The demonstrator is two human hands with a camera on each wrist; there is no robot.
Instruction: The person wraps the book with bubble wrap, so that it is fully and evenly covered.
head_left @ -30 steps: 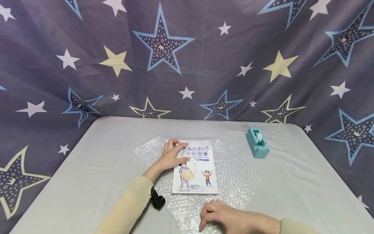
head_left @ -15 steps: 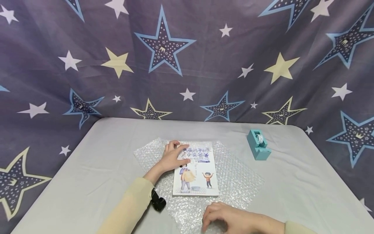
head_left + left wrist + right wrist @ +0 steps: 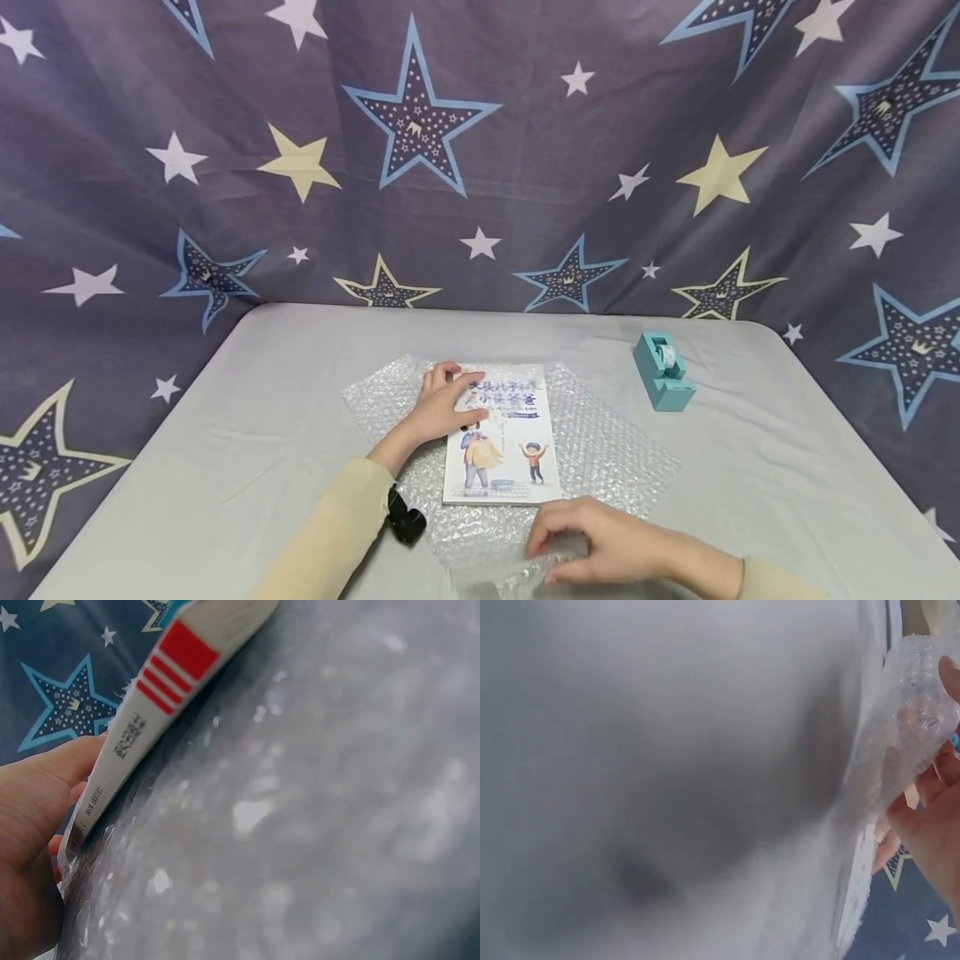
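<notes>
A white picture book [image 3: 510, 442] lies face up on a sheet of clear bubble wrap [image 3: 615, 442], set at an angle on the table. My left hand [image 3: 438, 408] rests on the book's upper left part, its thumb and a finger stretched onto the cover. The left wrist view shows the book's spine [image 3: 142, 720] with red bars, bubble wrap in front. At the near corner of the sheet, my right hand [image 3: 600, 542] pinches the bubble wrap between thumb and fingers. That raised edge of wrap [image 3: 922, 690] appears in the right wrist view, partly covering the fingers.
A teal tape dispenser [image 3: 663, 375] with a roll of tape stands at the back right of the table. The grey cloth [image 3: 285, 400] covers the tabletop. Behind it hangs a dark curtain [image 3: 525, 150] with stars. A black wrist camera [image 3: 405, 518] sits on the left sleeve.
My right hand has gone from resting low on the wrap's near corner to pinching and raising it, shifting slightly right. The left hand and the book have stayed in place.
</notes>
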